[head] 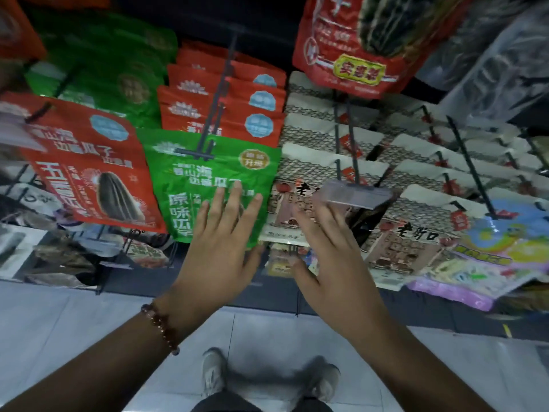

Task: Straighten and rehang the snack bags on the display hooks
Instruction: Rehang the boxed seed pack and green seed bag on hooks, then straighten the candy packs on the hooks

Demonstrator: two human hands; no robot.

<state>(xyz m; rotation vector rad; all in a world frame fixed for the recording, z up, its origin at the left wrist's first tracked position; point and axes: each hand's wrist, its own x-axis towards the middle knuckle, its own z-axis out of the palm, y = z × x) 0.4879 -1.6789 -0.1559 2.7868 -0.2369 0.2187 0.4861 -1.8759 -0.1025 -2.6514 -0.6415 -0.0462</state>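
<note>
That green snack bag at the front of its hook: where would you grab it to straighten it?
Probably the green snack bag by its two lower side edges, from the front. It hangs flat from the hook facing outward, bottom free, and the left hand is already spread open there.

Both forearms are bare, without sleeves. A bracelet (pixel 162 327) of dark reddish-brown beads circles the left wrist. Light grey sneakers (pixel 213 372) and dark trousers (pixel 225 404) show below.

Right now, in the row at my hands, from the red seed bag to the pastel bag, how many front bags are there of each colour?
Red plastic snack bag with a sunflower seed picture: 1
Green plastic snack bag: 1
Cream snack bags with a street-house picture: 2
Pastel blue and purple snack bag: 1
Total: 5
</note>
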